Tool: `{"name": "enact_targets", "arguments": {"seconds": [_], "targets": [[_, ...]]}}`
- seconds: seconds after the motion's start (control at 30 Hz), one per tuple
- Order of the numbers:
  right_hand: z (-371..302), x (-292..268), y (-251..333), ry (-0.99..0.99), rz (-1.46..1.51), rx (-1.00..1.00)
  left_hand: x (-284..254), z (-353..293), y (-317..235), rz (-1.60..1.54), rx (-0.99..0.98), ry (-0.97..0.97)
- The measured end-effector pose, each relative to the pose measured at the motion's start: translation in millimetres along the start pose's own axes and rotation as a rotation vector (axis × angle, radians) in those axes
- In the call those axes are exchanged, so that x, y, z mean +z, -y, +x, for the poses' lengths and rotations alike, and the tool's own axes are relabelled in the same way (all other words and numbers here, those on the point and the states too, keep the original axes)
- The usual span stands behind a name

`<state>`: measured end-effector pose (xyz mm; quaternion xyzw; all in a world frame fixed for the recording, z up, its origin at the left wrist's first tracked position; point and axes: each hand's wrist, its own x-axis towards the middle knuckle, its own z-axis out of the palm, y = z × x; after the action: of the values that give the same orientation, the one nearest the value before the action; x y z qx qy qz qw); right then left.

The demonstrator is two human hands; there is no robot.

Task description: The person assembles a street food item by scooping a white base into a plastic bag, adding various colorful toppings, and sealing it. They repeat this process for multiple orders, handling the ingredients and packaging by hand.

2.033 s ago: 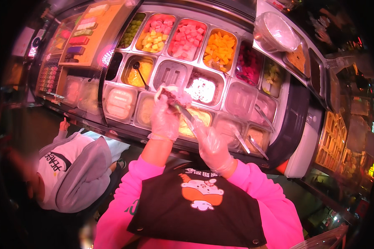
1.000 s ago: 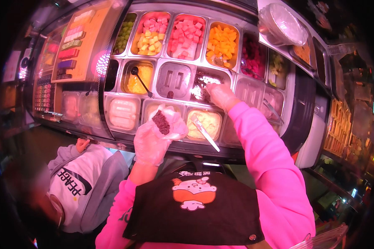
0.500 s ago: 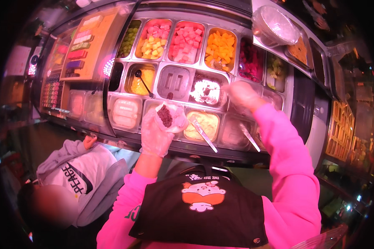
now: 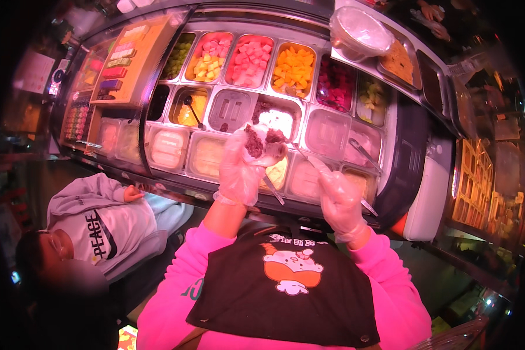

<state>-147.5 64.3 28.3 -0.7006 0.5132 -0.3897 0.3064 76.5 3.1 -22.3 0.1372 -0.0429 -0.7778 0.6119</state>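
My left hand (image 4: 239, 179), in a clear glove, is closed around a soft white wrapper (image 4: 267, 160) cupped upward. Dark red-brown chunky paste (image 4: 253, 143) lies inside it. My right hand (image 4: 340, 198), also gloved, grips a slim spatula (image 4: 303, 153). The spatula's tip reaches the wrapper, where a second dark lump sits; the tip itself is hard to make out. Just beyond is a metal pan (image 4: 301, 123) with dark mash and a bright white patch. Below the wrapper, a pan of pale yellow cream (image 4: 279, 175) is partly hidden, with a utensil (image 4: 272, 190) resting in it.
Pans of pink and yellow cubes (image 4: 209, 57), pink cubes (image 4: 249, 60) and orange fruit pieces (image 4: 293, 69) line the back. A black spoon (image 4: 191, 109) stands in yellow filling. Clear plastic bowls (image 4: 361, 32) are stacked back right. A person in grey (image 4: 81, 207) is at left.
My right hand has come back from the dark-mash pan to the wrapper with the spatula. More dark paste shows at the wrapper. My left hand has shifted slightly right and the view has moved.
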Motion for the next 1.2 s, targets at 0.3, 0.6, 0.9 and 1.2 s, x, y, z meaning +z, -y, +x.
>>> {"name": "enact_targets", "arguments": {"seconds": [0.3,0.6,0.9,1.2], "targets": [[-5,-24,-10,0.098,-0.283,-0.268,31,-23,21,0.510,0.165,-0.079],[-2,-33,38,0.206,-0.128,-0.048,19,-22,21,0.628,0.393,-0.294],[16,-35,62,0.324,0.523,0.690,10,-33,-4,0.159,0.128,-0.319],[45,-15,79,0.606,0.642,0.873,2,-29,9,0.595,0.567,-0.112]]}}
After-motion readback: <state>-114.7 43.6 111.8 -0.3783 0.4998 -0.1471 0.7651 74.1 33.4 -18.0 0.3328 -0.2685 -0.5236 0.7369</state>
